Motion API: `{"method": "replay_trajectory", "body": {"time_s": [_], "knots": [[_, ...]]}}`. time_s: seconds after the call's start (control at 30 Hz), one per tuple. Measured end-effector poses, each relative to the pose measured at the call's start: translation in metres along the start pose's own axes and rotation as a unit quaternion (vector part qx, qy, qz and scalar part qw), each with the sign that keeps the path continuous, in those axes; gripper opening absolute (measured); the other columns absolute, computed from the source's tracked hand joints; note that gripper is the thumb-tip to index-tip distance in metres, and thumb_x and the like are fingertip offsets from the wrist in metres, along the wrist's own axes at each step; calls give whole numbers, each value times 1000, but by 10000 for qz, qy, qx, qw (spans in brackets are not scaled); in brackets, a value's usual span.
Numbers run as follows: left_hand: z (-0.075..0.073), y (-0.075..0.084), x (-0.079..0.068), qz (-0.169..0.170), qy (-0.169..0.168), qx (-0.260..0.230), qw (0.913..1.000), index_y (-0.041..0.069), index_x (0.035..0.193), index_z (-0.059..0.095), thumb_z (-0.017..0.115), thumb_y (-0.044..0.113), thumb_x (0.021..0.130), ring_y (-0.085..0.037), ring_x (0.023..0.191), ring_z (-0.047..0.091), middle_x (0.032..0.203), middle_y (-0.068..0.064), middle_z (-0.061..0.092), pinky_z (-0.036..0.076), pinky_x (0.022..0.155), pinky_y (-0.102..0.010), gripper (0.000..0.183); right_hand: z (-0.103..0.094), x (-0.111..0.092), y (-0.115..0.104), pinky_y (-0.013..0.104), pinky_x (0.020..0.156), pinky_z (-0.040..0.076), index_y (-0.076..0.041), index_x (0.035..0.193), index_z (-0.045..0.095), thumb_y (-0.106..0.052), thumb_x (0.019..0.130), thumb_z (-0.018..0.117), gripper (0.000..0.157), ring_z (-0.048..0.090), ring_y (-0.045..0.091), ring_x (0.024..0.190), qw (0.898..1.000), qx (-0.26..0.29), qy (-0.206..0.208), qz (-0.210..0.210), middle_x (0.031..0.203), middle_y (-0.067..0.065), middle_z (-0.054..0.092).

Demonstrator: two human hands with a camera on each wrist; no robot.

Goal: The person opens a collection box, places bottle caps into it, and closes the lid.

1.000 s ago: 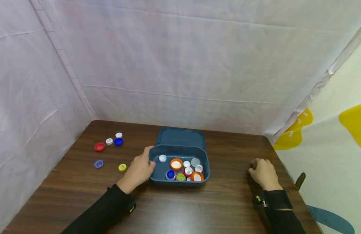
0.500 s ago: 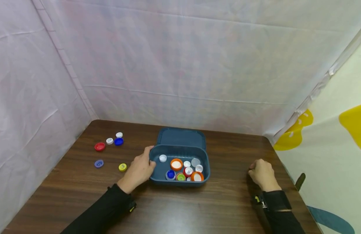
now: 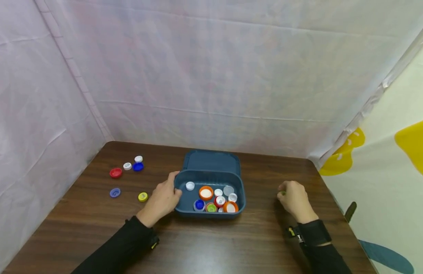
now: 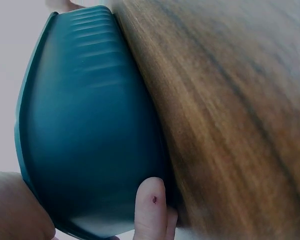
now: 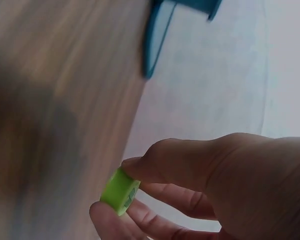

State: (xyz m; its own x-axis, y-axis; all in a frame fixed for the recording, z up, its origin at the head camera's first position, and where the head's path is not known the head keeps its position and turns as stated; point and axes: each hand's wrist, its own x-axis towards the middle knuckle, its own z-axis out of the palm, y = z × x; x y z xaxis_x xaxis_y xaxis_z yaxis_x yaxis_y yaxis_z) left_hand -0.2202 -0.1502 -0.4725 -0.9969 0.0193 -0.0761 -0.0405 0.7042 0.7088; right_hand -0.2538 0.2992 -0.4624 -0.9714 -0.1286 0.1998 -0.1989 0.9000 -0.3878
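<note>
A dark blue box [image 3: 184, 196] stands on the table with its lid [image 3: 211, 161] folded back behind it. Inside lie several bottle caps, among them an orange cap [image 3: 206, 193], a green cap [image 3: 211, 207] and a white cap [image 3: 190, 185]. My left hand [image 3: 163, 196] grips the box's left end; in the left wrist view its thumb and fingers lie against the wall of the box [image 4: 90, 130]. To the right of the box, over the table, my right hand [image 3: 294, 199] pinches a light green bottle cap [image 5: 119, 191] between thumb and finger.
Left of the box several caps lie loose on the wooden table [image 3: 211, 247]: a red cap [image 3: 116, 172], a dark blue cap [image 3: 138, 166], a purple-blue cap [image 3: 115, 192], a yellow cap [image 3: 142, 196] and white ones. A white cloth wall [image 3: 211, 76] rises behind.
My right hand has lifted off the table on the right and moved left toward the box, with a green cap now showing in its fingers. The left hand stays on the box.
</note>
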Motion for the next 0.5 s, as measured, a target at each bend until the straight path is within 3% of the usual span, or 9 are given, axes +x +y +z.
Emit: {"method": "replay_trajectory", "body": {"time_s": [0.2, 0.37, 0.5], "knots": [[0, -2, 1, 20, -1, 0, 10000, 13, 179, 31, 59, 14, 117, -20, 64, 68, 92, -12, 64, 59, 58, -32, 69, 4, 7, -44, 60, 92, 66, 5, 112, 84, 1, 99, 83, 14, 78, 43, 104, 9983, 186, 227, -508, 110, 25, 81], [-1, -2, 3, 42, 38, -20, 10000, 12, 179, 32, 60, 14, 115, -21, 64, 69, 93, -14, 65, 60, 58, -32, 69, 10, 15, -85, 45, 79, 62, 0, 111, 85, 4, 96, 84, 15, 70, 29, 88, 9929, 425, 544, -972, 104, 19, 76], [0, -3, 3, -41, -42, -65, 10000, 12, 178, 32, 61, 15, 115, -21, 66, 69, 101, -16, 68, 61, 59, -31, 70, 22, 16, -114, 32, 75, 64, -4, 113, 85, 3, 98, 84, 17, 71, 19, 87, 9877, 821, 284, -1300, 110, 15, 74]]}}
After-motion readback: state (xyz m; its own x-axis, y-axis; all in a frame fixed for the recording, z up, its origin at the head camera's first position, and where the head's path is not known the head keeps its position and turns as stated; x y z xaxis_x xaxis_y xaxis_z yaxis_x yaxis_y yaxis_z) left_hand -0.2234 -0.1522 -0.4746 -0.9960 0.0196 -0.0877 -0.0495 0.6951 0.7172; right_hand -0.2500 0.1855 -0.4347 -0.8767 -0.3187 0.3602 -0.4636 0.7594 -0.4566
